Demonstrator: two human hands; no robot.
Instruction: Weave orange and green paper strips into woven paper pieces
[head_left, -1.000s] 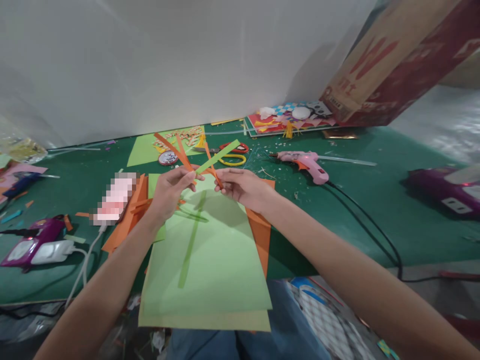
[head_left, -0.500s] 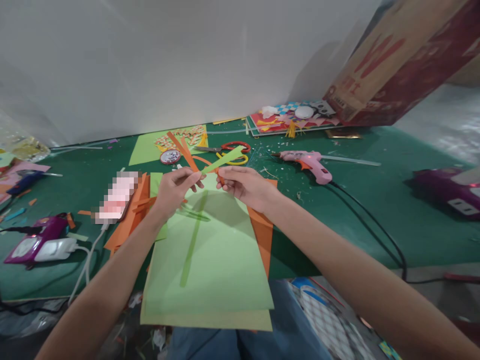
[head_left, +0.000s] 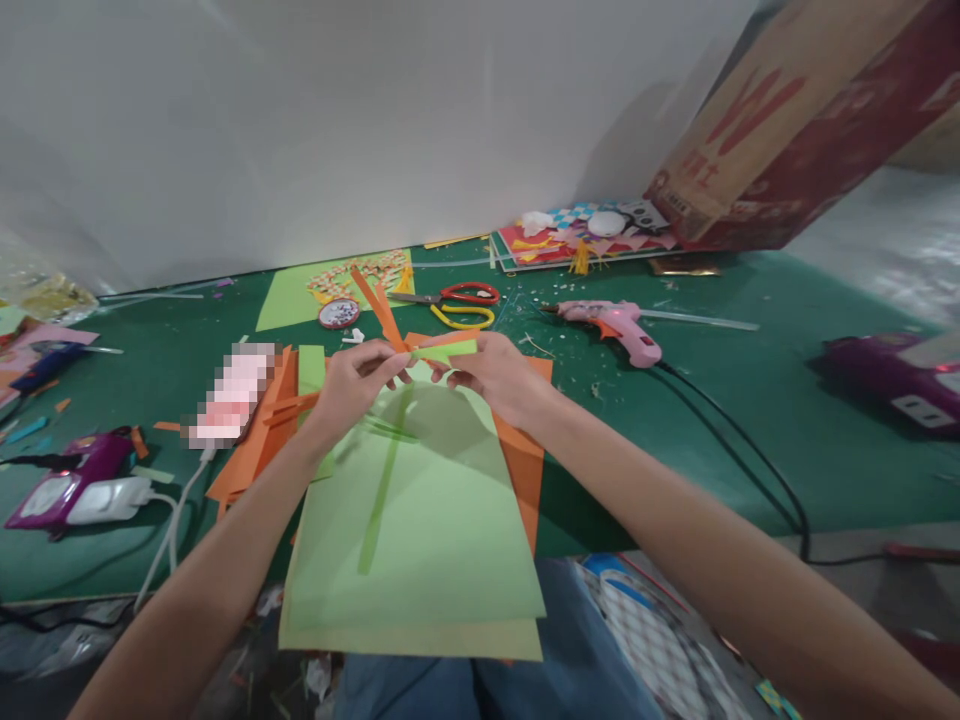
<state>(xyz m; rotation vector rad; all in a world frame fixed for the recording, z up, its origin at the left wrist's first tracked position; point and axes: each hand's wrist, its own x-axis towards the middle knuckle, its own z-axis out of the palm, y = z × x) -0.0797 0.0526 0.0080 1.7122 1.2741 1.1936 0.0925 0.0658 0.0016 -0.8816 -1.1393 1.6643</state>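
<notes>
Orange paper strips (head_left: 377, 308) fan upward from between my two hands, crossed by a light green strip (head_left: 448, 350) that points right. My left hand (head_left: 360, 378) pinches the strips where they meet. Close beside it, my right hand (head_left: 499, 375) has its fingers bent around the right-hand ends of the strips; its fingertips are partly hidden. Beneath both hands lie light green sheets (head_left: 442, 520), with a darker green strip (head_left: 386, 480) on top. Orange paper (head_left: 523, 460) shows along their right side.
Scissors (head_left: 450, 297) and a small round dish (head_left: 339, 314) lie beyond my hands. A pink glue gun (head_left: 622, 325) rests to the right, its cord running forward. A phone (head_left: 234, 395), orange paper and a purple power strip (head_left: 82, 480) are on the left.
The light green strip has swung down from a raised diagonal to nearly level, pointing right. My right hand has shifted slightly over the strips, and the orange strips have tilted a little.
</notes>
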